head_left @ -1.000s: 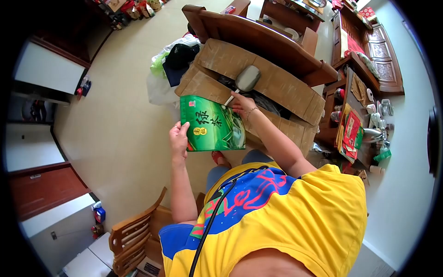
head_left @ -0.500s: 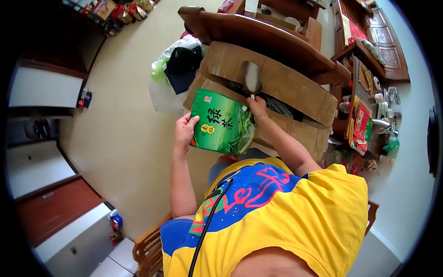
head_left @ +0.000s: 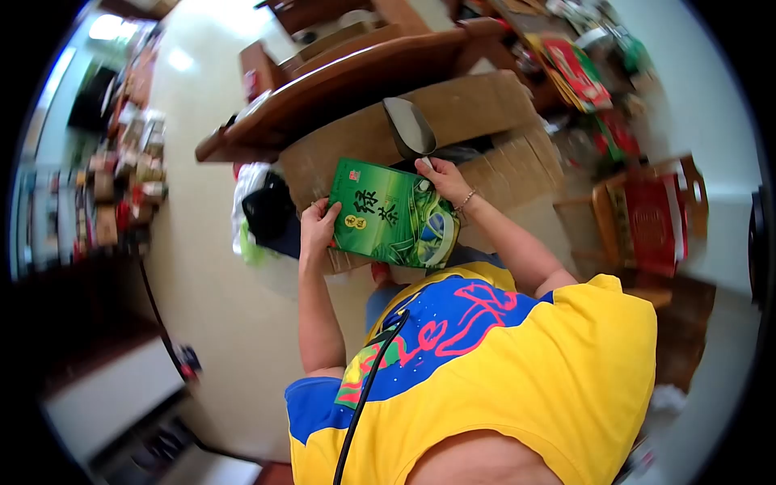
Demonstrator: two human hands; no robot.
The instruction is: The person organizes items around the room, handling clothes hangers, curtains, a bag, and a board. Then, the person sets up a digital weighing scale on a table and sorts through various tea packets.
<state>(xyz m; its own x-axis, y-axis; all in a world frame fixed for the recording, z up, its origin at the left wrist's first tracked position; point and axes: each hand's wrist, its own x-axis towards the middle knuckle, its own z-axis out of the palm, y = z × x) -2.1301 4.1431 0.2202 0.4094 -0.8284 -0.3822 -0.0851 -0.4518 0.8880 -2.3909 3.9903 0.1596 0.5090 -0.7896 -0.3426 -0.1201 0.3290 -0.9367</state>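
A green tea bag [head_left: 380, 212] with large dark Chinese characters is held up in front of my lap. My left hand [head_left: 320, 228] grips its left edge, thumb on the printed face. My right hand [head_left: 444, 179] is closed round the short handle of a metal scoop [head_left: 411, 128] at the bag's upper right corner. The scoop points away from me, and its hollow appears to hold nothing. Beyond the bag is an open cardboard box [head_left: 505, 168] with flaps spread; dark material shows in the gap between them, its kind unclear.
A curved wooden backrest [head_left: 339, 87] stands just behind the box. Dark cloth [head_left: 271, 208] on white plastic lies to the left of it. At right is a wooden chair [head_left: 608, 218] with a red bag [head_left: 651, 222]; red and green packets [head_left: 578, 74] lie farther back.
My view has turned, so the room has shifted around me. The scoop, blurred before, now shows sharply above the bag's corner. Both hands keep their holds.
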